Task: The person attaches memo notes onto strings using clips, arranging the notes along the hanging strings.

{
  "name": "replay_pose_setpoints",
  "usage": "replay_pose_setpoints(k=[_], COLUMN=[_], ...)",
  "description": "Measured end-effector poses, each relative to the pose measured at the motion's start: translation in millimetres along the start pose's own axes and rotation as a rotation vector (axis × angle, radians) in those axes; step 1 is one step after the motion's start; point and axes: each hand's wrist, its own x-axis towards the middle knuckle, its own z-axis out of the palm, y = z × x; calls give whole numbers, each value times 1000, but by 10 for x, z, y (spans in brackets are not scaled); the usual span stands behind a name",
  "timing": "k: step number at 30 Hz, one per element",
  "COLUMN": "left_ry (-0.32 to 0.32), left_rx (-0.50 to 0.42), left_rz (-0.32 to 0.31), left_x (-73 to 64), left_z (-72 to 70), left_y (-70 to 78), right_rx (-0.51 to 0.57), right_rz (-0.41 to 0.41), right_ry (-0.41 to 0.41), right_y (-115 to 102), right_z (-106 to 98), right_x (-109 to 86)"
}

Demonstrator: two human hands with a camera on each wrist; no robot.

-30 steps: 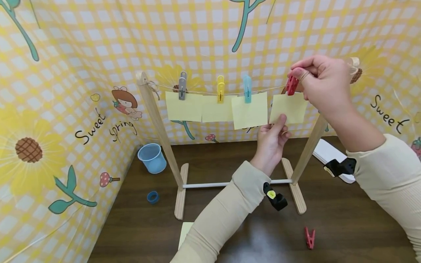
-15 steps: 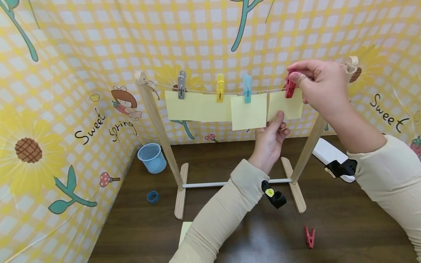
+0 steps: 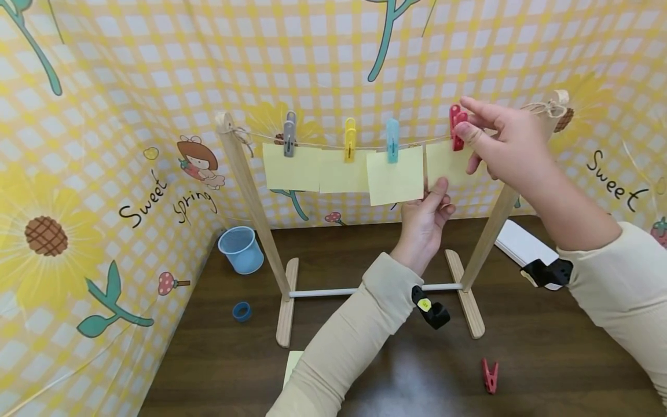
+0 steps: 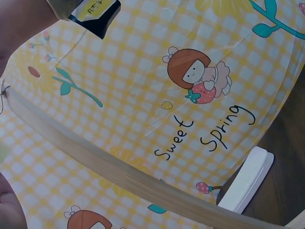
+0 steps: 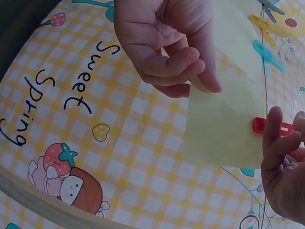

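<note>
In the head view, my left hand point(image 3: 421, 229) pinches the lower edge of a pale yellow sticky note point(image 3: 443, 162) between thumb and fingers. A red clothespin point(image 3: 457, 128) clips that note to the string at its top edge. My right hand point(image 3: 513, 139) is beside this clothespin, its index finger and thumb spread, the thumb tip at the clip's handle. The right wrist view shows the left hand point(image 5: 167, 47) on the note point(image 5: 224, 124) and the red clothespin point(image 5: 271, 126) near the right fingers. Grey point(image 3: 289, 134), yellow point(image 3: 350, 141) and light blue point(image 3: 392, 142) clothespins hold other notes along the string.
The string spans a wooden stand point(image 3: 255, 208) with a white crossbar point(image 3: 328, 293). A blue cup point(image 3: 241, 252) and blue ring point(image 3: 242, 311) lie left. Another red clothespin point(image 3: 490, 375) lies in front, a white case point(image 3: 526, 246) right, and a yellow note point(image 3: 293, 365) partly under my left sleeve.
My right thumb and index finger have spread, and the red clothespin's handles have come apart. It now sits on the string, slightly left of before. My left hand still pinches the note.
</note>
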Motion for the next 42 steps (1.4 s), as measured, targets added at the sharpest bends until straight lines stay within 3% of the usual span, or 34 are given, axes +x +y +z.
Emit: replay_pose_setpoints(k=[5,10,12,14,16,18,20,25,27,28,31,35,38,42], left_ry=[-25,-68,-34,19,77,99,63,-214,-251,-238,-119,51,125,190], left_rx=[79,212,280,353,426,553,763,1548,1784,1863,2033,2138,2164,2153], left_rz=[-1,-88,-126,-161,-191,-217,-236,-205,-206,-219,-281,-351,-414,-462], left_x=[-35,-184,-267,-352,-425,-505,-599,-891,-1015,-1072,-1233,-1425,-1556,-1676], left_z=[-92,-374,-528,-708,-891,-1083,-1281,-1757,-1927,-2006,-2248,-2506,-2607,-2649], left_y=[9,49,56,72,80,113,174,433,555,613,780,942,970,901], right_rx=[69,136,157,184,171,135,67,-206,-301,-329,-381,-419,-446,-479], right_rz=[-52,-275,-382,-434,-449,-416,-326,10,111,151,287,456,529,560], right_ry=[26,247,366,453,504,505,471,230,97,33,-150,-334,-396,-410], right_y=[49,239,364,506,683,891,1109,1623,1807,1901,2141,2363,2452,2493], right_z=[-6,43,85,141,194,256,325,503,554,578,645,739,819,945], right_x=[-95,-333,-454,-585,-728,-881,-1048,-1495,-1661,-1741,-1978,-2248,-2387,-2470])
